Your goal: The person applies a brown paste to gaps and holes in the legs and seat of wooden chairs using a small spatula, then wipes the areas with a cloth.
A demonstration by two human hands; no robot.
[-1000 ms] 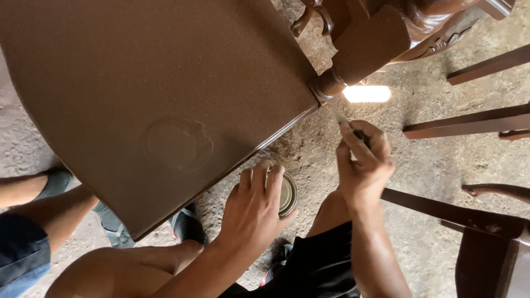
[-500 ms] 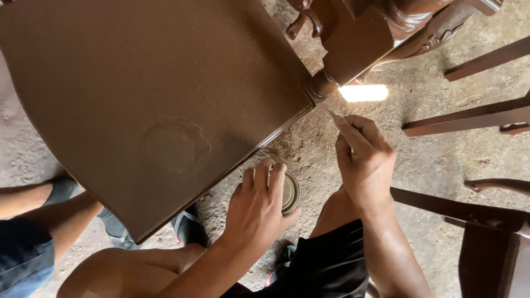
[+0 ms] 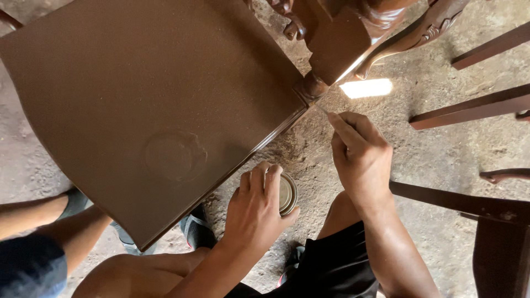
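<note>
A brown tabletop (image 3: 149, 110) with a glossy painted edge fills the upper left of the head view. At its right corner a turned leg (image 3: 331, 49) of the same brown rises from the joint.

The right hand (image 3: 361, 160) is held just right of that corner. Its fingers (image 3: 345, 132) are pinched together on a thin brush (image 3: 322, 108), of which only a short pale length shows; the tip is seen at the corner edge, just below the leg joint. Whether bristles touch the wood cannot be told.

The left hand (image 3: 254, 212) is set below the tabletop edge, fingers curled down over a small round tin (image 3: 287, 193) standing on the dirt floor (image 3: 441, 160). The tin is clamped from above, most of it hidden by the hand; its contents are not visible.

Further brown furniture rails (image 3: 475, 107) lie to the right of the tabletop, well apart from it. Another person's leg and a shoe (image 3: 74, 201) are seen at the lower left edge of the tabletop.

Judgement on method: the brush is best kept lightly loaded and drawn along the edge moulding into the joint, so that no run is left on the finished top. The tin should be kept steady and level while it is gripped. The wet-looking surface should not be brushed by wrist or forearm.
</note>
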